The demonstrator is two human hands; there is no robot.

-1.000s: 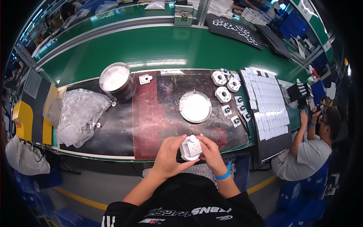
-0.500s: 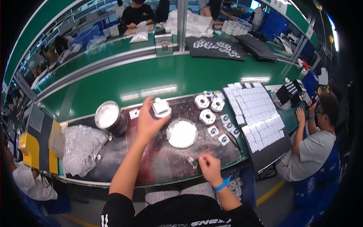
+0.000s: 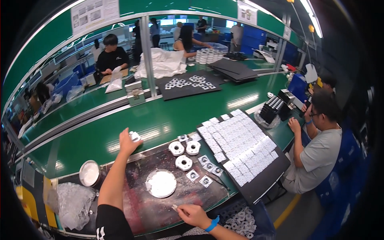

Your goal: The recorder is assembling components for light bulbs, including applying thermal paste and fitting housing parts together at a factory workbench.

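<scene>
Left hand [image 3: 127, 144] outstretched, half-closed on a white part [image 3: 135, 137], has moved past the mat's [image 3: 202, 194] far edge; curled right hand [image 3: 195, 215], hold unclear.

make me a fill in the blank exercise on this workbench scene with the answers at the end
1. The left grip holds a part coloured ____.
2. The camera wearer's wristband is coloured ____.
3. The round dish lies to the ____ of the black board.
4. The long worktop beyond the dark mat is coloured ____.

Missing words: white; blue; left; green
</scene>
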